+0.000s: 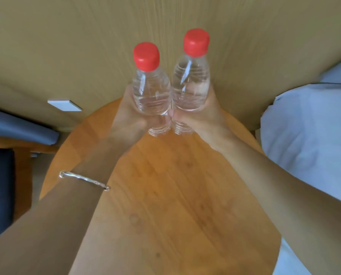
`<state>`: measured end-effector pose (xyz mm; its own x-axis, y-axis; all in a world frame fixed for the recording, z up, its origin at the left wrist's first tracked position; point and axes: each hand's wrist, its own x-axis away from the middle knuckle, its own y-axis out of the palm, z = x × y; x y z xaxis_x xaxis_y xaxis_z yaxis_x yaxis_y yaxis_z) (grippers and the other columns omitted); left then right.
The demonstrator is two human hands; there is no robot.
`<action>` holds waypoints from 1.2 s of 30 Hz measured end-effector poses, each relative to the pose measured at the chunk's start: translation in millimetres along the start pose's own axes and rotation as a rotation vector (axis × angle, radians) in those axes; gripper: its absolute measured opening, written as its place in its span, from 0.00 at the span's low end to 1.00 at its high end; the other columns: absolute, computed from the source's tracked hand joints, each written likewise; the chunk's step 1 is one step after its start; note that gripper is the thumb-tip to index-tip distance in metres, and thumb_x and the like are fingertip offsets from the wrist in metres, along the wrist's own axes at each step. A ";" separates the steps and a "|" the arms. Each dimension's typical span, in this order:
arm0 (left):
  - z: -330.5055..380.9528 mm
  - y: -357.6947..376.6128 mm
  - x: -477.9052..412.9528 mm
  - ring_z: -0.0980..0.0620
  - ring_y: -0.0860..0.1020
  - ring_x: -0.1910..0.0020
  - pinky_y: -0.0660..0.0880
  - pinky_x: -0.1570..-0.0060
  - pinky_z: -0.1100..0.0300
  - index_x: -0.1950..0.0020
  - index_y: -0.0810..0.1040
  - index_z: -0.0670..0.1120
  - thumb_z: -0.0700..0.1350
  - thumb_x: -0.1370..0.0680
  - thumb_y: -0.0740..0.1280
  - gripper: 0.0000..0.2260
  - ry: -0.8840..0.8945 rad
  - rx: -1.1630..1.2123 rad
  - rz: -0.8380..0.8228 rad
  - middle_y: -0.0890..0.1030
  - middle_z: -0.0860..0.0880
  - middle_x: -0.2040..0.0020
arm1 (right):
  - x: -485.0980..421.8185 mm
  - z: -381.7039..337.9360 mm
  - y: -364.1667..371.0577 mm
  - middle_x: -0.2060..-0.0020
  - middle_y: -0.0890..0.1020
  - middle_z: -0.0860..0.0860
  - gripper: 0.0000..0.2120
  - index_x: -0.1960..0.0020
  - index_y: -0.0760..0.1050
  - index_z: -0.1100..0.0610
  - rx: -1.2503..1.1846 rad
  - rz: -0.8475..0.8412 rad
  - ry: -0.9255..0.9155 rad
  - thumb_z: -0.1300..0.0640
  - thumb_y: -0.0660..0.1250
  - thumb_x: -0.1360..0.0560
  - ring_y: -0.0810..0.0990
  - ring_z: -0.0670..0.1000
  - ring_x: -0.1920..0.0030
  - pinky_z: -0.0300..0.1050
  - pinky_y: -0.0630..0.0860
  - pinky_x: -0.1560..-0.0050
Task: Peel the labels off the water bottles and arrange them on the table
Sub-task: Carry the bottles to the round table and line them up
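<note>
Wooden tabletop, bed at 3 o'clock | label-free left bottle and right bottle held upright at 12 o'clock, touching | left grip, right grip each curled round lower body | judged water-heavy, slick, squashy; mid-body hold advised.

The left hand and right hand sit side by side over the far edge of the bench. Each grips one upright bottle low down. The left bottle and right bottle touch along their sides and stand up above the hands. Whether their bases rest on the bench is unclear. A bed lies right of the right hand, a chair left of the left hand, and a wall behind both.
</note>
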<state>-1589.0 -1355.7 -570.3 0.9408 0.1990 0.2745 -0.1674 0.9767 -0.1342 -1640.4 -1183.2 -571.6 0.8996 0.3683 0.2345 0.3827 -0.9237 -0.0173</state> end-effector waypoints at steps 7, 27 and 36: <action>-21.2 -2.8 -28.5 0.43 0.81 0.41 0.78 0.42 0.42 0.31 0.68 0.38 0.33 0.37 0.78 0.36 -0.022 -0.048 0.025 0.80 0.39 0.40 | -24.2 21.5 -1.6 0.56 0.76 0.42 0.33 0.38 0.64 0.54 0.047 0.014 -0.074 0.71 0.77 0.34 0.79 0.32 0.61 0.29 0.75 0.63; 12.3 -6.8 24.4 0.55 0.66 0.29 0.66 0.33 0.58 0.20 0.56 0.51 0.47 0.27 0.76 0.41 -0.430 -0.344 0.002 0.65 0.51 0.24 | 18.7 27.7 4.6 0.32 0.67 0.46 0.43 0.23 0.55 0.52 0.306 0.015 0.201 0.48 0.76 0.29 0.67 0.46 0.30 0.45 0.68 0.33; 148.9 -25.7 123.5 0.53 0.72 0.33 0.66 0.30 0.51 0.25 0.67 0.47 0.49 0.19 0.65 0.23 -0.397 -0.074 0.186 0.75 0.50 0.32 | 80.7 -111.6 33.9 0.48 0.80 0.45 0.16 0.33 0.73 0.54 0.328 -0.270 0.312 0.50 0.61 0.19 0.80 0.46 0.47 0.43 0.75 0.42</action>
<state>-1512.4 -1344.2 -391.2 0.7081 0.4000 0.5819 -0.2877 0.9160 -0.2796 -1578.3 -1196.6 -444.8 0.6737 0.4938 0.5498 0.6828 -0.7005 -0.2075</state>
